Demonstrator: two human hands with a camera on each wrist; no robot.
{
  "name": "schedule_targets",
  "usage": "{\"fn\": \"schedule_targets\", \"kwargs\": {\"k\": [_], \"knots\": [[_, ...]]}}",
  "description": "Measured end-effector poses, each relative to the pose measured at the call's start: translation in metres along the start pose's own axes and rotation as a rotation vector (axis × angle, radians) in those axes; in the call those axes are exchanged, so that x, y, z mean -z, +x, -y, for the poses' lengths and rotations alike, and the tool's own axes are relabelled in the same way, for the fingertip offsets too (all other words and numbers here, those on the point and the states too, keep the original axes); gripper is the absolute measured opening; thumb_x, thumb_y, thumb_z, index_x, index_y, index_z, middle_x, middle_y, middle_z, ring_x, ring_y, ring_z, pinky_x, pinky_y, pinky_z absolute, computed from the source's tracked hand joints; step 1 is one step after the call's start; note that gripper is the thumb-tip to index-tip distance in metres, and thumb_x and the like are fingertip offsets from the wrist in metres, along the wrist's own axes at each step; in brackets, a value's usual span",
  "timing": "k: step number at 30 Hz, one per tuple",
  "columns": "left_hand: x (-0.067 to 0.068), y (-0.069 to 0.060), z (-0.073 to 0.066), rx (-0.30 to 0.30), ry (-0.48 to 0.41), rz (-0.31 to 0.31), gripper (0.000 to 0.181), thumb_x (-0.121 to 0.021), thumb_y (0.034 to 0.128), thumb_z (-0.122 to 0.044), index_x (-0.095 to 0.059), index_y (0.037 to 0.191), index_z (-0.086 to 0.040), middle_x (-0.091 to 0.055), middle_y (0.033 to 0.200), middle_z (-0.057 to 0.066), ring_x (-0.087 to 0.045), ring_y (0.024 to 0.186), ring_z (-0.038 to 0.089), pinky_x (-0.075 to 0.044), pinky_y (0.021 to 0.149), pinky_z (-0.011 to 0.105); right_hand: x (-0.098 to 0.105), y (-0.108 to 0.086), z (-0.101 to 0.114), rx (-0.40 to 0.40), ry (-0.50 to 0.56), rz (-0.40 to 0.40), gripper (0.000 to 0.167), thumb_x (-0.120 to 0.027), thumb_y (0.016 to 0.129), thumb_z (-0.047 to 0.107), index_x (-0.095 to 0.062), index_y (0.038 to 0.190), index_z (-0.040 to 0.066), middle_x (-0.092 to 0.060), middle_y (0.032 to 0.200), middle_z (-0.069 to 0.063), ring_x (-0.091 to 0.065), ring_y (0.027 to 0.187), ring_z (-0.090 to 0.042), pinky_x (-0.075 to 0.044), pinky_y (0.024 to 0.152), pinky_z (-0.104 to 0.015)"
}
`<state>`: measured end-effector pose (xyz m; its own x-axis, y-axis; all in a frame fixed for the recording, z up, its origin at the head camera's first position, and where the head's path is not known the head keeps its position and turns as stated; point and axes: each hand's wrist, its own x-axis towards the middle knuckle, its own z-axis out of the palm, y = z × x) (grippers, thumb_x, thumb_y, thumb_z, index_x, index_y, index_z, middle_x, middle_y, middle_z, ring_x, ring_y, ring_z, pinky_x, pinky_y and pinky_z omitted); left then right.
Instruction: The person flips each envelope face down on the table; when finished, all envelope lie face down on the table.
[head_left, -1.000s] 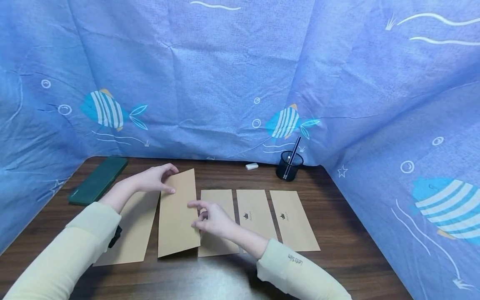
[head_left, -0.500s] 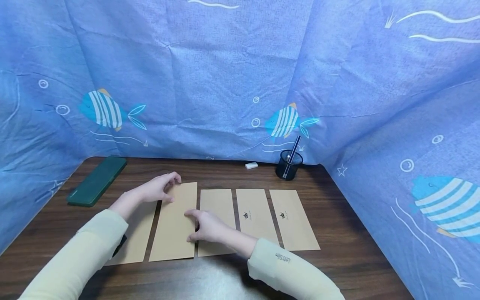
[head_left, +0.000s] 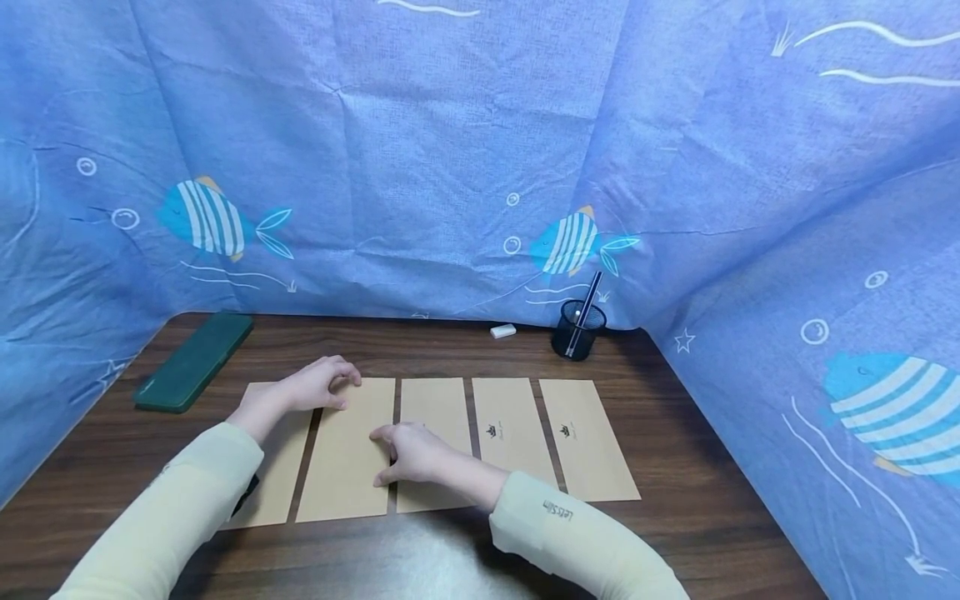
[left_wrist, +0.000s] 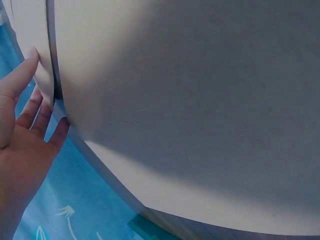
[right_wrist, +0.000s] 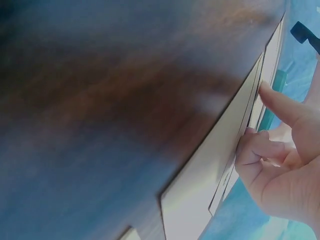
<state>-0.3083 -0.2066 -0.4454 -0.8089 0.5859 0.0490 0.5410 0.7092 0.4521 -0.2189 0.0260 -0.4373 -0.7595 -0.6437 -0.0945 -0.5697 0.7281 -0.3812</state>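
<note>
Several brown kraft paper envelopes lie in a row. The second envelope from the left (head_left: 345,467) is flat and shows a plain face. My left hand (head_left: 315,385) is at its top left corner, thumb and relaxed fingers touching the edges; in the left wrist view the thumb lies over that envelope (left_wrist: 35,30). My right hand (head_left: 418,454) touches its right edge with the extended index finger and thumb, over the third envelope (head_left: 435,404). In the right wrist view the other fingers of that hand (right_wrist: 280,165) are bent. The leftmost envelope (head_left: 277,483) is partly under my left forearm.
The fourth (head_left: 510,408) and fifth (head_left: 588,442) envelopes bear a small crown print. A green case (head_left: 195,362) lies at the back left. A white eraser (head_left: 503,331) and a black mesh pen holder (head_left: 577,333) stand at the back. A blue fish-print cloth (head_left: 450,167) surrounds the table.
The second envelope, tilted with its upper end raised one second ago, has come down flat in line with the row. Both hands have moved down with it; the right has shifted slightly left.
</note>
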Motion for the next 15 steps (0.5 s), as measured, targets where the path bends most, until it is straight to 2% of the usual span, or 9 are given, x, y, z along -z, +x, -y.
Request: {"fn": "schedule_targets", "kwargs": {"k": [4, 8, 12, 15], "knots": [[0.000, -0.003, -0.001, 0.025, 0.033, 0.005, 0.029, -0.076, 0.0788, -0.016, -0.065, 0.105, -0.011, -0.055, 0.113, 0.012, -0.049, 0.110, 0.037, -0.039, 0.089, 0.058, -0.001, -0.001, -0.002, 0.024, -0.003, -0.003, 0.064, -0.083, 0.070, 0.030, -0.058, 0.126, 0.012, -0.049, 0.061, 0.012, -0.045, 0.063, -0.001, -0.039, 0.064, -0.014], [-0.001, -0.005, -0.002, 0.046, 0.062, 0.013, 0.028, -0.075, 0.0799, -0.019, -0.066, 0.106, -0.013, -0.054, 0.115, 0.012, -0.047, 0.112, 0.039, -0.037, 0.089, 0.063, 0.002, -0.005, -0.004, 0.025, 0.048, 0.006, 0.064, -0.083, 0.071, 0.030, -0.058, 0.127, 0.013, -0.052, 0.064, 0.010, -0.045, 0.063, 0.000, -0.039, 0.063, -0.013], [0.000, -0.004, -0.003, 0.060, 0.072, 0.015, 0.029, -0.075, 0.0796, -0.020, -0.066, 0.106, -0.014, -0.054, 0.115, 0.011, -0.047, 0.113, 0.039, -0.036, 0.089, 0.064, 0.011, -0.012, -0.008, 0.021, 0.088, 0.012, 0.066, -0.082, 0.071, 0.031, -0.056, 0.130, 0.014, -0.055, 0.071, 0.007, -0.046, 0.064, 0.000, -0.039, 0.060, -0.014], [0.001, -0.004, -0.006, 0.065, 0.075, 0.016, 0.029, -0.076, 0.0792, -0.020, -0.066, 0.106, -0.013, -0.054, 0.114, 0.012, -0.048, 0.112, 0.039, -0.036, 0.089, 0.062, 0.019, -0.020, -0.015, 0.039, 0.070, 0.000, 0.067, -0.081, 0.072, 0.033, -0.055, 0.132, 0.015, -0.058, 0.078, 0.007, -0.049, 0.069, 0.000, -0.040, 0.061, -0.014]]}}
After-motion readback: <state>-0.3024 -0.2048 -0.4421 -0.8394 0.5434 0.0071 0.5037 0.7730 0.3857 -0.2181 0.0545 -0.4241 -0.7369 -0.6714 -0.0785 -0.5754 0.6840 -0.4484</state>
